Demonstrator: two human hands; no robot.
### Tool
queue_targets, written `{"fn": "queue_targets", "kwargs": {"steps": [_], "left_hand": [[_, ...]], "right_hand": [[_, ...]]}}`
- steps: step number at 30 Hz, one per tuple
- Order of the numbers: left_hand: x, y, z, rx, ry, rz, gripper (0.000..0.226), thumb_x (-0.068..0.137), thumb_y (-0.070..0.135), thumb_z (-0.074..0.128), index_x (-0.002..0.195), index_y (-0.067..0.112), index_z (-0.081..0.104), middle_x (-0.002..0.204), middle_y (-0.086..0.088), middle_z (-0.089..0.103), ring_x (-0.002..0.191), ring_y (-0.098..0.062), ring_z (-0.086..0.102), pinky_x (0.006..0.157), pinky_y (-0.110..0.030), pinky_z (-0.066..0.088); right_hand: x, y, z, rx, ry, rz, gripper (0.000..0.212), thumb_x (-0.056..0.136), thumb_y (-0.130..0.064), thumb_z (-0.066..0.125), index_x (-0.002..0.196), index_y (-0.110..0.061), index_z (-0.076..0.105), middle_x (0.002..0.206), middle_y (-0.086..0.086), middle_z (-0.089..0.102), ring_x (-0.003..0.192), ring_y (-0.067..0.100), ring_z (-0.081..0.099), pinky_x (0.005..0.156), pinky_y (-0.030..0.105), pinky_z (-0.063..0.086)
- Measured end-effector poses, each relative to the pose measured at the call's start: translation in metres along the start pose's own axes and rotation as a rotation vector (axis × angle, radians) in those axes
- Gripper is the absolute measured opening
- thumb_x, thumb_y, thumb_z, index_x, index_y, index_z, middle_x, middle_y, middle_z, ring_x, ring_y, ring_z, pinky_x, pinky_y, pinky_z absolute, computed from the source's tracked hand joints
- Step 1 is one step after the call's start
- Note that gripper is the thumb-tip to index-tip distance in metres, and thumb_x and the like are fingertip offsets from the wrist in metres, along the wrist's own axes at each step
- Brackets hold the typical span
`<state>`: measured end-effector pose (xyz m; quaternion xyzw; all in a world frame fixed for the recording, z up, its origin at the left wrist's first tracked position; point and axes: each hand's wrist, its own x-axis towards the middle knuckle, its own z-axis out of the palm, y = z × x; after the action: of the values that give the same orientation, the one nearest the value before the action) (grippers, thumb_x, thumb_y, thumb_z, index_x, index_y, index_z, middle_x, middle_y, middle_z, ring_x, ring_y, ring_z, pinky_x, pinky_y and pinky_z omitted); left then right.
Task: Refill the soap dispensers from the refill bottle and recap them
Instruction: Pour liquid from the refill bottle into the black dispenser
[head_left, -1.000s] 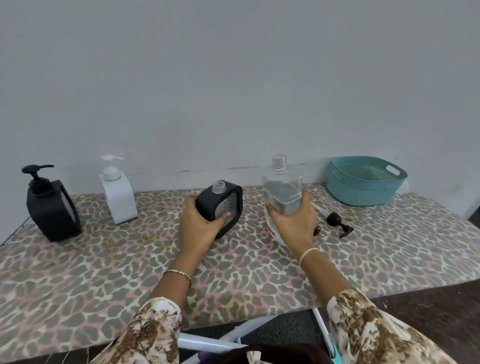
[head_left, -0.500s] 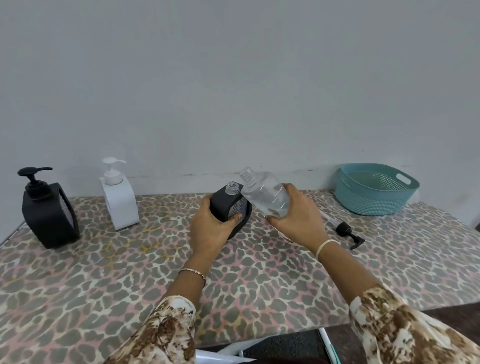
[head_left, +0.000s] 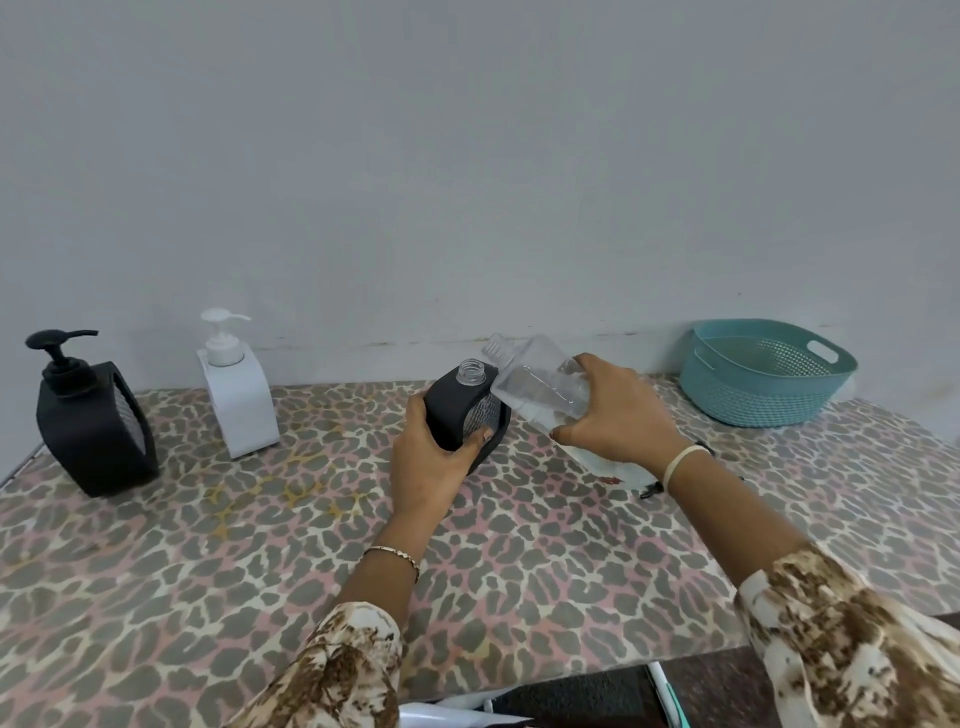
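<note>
An uncapped black soap dispenser (head_left: 451, 410) with a clear threaded neck stands mid-table, and my left hand (head_left: 434, 457) grips its body. My right hand (head_left: 613, 410) grips the clear refill bottle (head_left: 535, 387), tilted left with its open mouth just above and right of the dispenser's neck. Clear liquid lies in the bottle's lower part. A capped black dispenser (head_left: 91, 421) and a capped white dispenser (head_left: 236, 392) stand at the left. Only a small black tip of the removed pump (head_left: 652, 488) shows beneath my right wrist.
A teal plastic basket (head_left: 763, 376) sits at the back right by the wall. The table carries a leopard-print cloth (head_left: 208, 545). The table's front edge runs below my arms, with white objects under it.
My right hand has lifted the refill bottle from upright and tipped it left, bringing its mouth close over the black dispenser's neck. My left hand has kept its hold on the dispenser.
</note>
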<state>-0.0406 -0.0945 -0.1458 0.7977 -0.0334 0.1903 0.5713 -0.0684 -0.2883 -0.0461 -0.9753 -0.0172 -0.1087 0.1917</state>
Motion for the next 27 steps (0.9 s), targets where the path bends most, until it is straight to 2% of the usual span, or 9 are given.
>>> {"fn": "queue_targets", "kwargs": {"steps": [7,12,16,22,27], "left_hand": [[0.001,-0.003,0.001,-0.015,-0.007,0.013,0.057,0.070,0.028,0.085,0.110,0.032,0.044,0.104,0.013,0.060,0.094,-0.008,0.061,0.076,-0.016,0.049],[0.002,-0.004,0.001,-0.034,-0.008,-0.005,0.062,0.070,0.028,0.085,0.118,0.030,0.047,0.107,0.015,0.059,0.097,-0.008,0.059,0.079,-0.016,0.047],[0.001,-0.002,0.000,-0.035,-0.013,-0.017,0.058,0.070,0.027,0.086,0.113,0.031,0.046,0.105,0.014,0.058,0.096,-0.007,0.059,0.074,-0.009,0.044],[0.000,-0.002,0.000,0.009,-0.013,-0.016,0.052,0.071,0.030,0.085,0.104,0.024,0.045,0.095,0.013,0.058,0.086,-0.008,0.059,0.064,-0.010,0.043],[0.001,-0.002,0.000,0.022,-0.020,-0.014,0.052,0.071,0.031,0.084,0.104,0.023,0.045,0.100,0.009,0.060,0.088,-0.008,0.059,0.065,-0.009,0.043]], "right_hand": [[0.005,-0.005,-0.014,-0.064,-0.062,-0.023,0.071,0.063,-0.032,0.079,0.127,-0.023,0.050,0.105,-0.002,0.063,0.092,0.019,0.059,0.075,0.031,0.050],[0.004,-0.008,-0.018,-0.081,-0.095,-0.021,0.071,0.062,-0.030,0.078,0.127,-0.024,0.050,0.105,-0.003,0.063,0.096,0.018,0.059,0.078,0.031,0.051],[0.003,-0.008,-0.021,-0.093,-0.116,-0.025,0.074,0.062,-0.029,0.078,0.130,-0.022,0.049,0.109,-0.001,0.062,0.099,0.019,0.059,0.079,0.030,0.049],[0.004,-0.013,-0.024,-0.110,-0.133,-0.034,0.071,0.062,-0.028,0.079,0.127,-0.021,0.051,0.096,-0.004,0.060,0.093,0.019,0.059,0.074,0.029,0.047],[0.004,-0.016,-0.027,-0.146,-0.174,-0.040,0.072,0.062,-0.027,0.079,0.128,-0.020,0.050,0.091,-0.006,0.056,0.091,0.019,0.058,0.073,0.028,0.045]]}}
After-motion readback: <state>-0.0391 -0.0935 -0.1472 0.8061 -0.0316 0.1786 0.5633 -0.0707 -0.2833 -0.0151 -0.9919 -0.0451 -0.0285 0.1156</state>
